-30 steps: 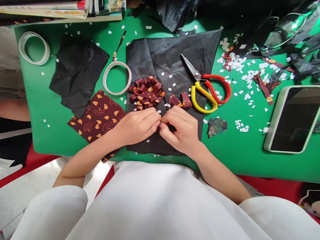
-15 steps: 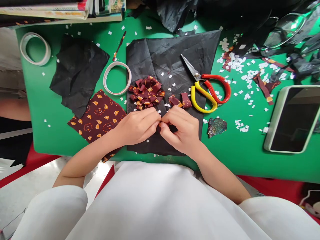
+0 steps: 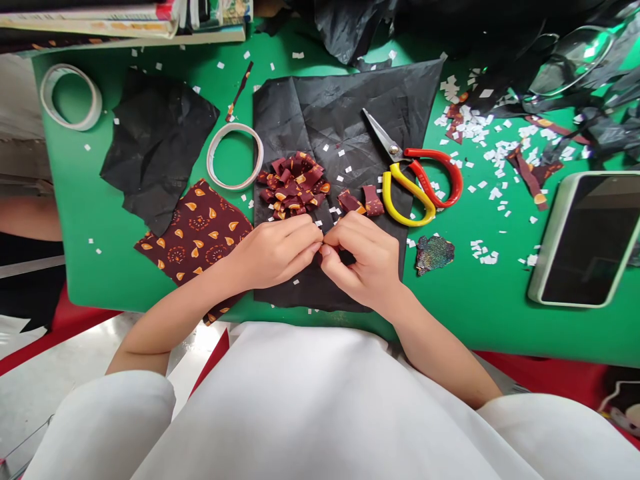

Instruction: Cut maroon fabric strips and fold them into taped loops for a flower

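Above the near part of a black sheet [image 3: 345, 100], my left hand [image 3: 287, 247] and my right hand [image 3: 363, 257] meet fingertip to fingertip. Both are closed in a pinch, and whatever sits between the fingers is hidden. Just beyond my left hand lies a heap of folded maroon fabric strips [image 3: 297, 183] with orange print. Two more folded maroon pieces [image 3: 371, 200] rest beyond my right hand. Scissors [image 3: 395, 152] with one yellow and one red handle lie spread to the right of these. Under my left forearm is a patterned maroon cloth [image 3: 200, 233].
Two tape rolls [image 3: 235, 157] and a torn black piece [image 3: 157, 133] are on the green table [image 3: 500, 313]. White paper bits [image 3: 475, 127] are scattered at right, near a phone [image 3: 587, 240] and a glittery scrap [image 3: 434, 255]. Books [image 3: 100, 20] stand at back left. Another person's arm [image 3: 30, 219] shows at left.
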Demonstrator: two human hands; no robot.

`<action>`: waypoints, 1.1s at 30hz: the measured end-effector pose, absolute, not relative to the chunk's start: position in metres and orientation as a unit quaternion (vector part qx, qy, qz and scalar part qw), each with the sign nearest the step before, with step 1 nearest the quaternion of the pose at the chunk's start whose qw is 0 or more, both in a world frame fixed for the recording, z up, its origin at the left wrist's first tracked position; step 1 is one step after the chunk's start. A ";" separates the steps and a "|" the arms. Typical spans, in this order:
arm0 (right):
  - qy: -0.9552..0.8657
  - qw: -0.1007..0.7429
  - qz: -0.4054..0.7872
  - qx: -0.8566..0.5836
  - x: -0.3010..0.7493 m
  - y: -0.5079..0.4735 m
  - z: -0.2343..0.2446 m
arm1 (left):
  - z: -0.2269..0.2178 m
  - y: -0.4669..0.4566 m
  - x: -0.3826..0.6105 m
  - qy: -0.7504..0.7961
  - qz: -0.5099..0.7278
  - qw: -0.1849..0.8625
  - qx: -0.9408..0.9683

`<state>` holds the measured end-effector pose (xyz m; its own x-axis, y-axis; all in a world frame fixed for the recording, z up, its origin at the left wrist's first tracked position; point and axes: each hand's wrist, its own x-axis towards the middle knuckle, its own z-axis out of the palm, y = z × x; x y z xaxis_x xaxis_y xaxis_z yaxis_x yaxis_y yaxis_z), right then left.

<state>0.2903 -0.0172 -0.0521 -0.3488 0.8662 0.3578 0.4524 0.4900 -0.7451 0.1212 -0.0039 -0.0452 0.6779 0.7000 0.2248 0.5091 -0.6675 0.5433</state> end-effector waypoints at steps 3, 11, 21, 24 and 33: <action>-0.781 0.377 0.260 -0.424 0.290 -0.017 -0.053 | -0.045 -0.003 0.121 0.343 0.207 0.239 0.885; -0.790 0.380 0.238 -0.419 0.290 -0.017 -0.055 | -0.045 -0.002 0.119 0.338 0.197 0.254 0.884; -0.793 0.373 0.235 -0.420 0.290 -0.017 -0.056 | -0.044 -0.002 0.120 0.338 0.222 0.294 0.866; -0.798 0.373 0.229 -0.413 0.290 -0.017 -0.057 | -0.045 -0.004 0.123 0.352 0.239 0.310 0.850; -0.806 0.362 0.220 -0.414 0.289 -0.018 -0.058 | -0.049 -0.008 0.127 0.387 0.293 0.306 0.819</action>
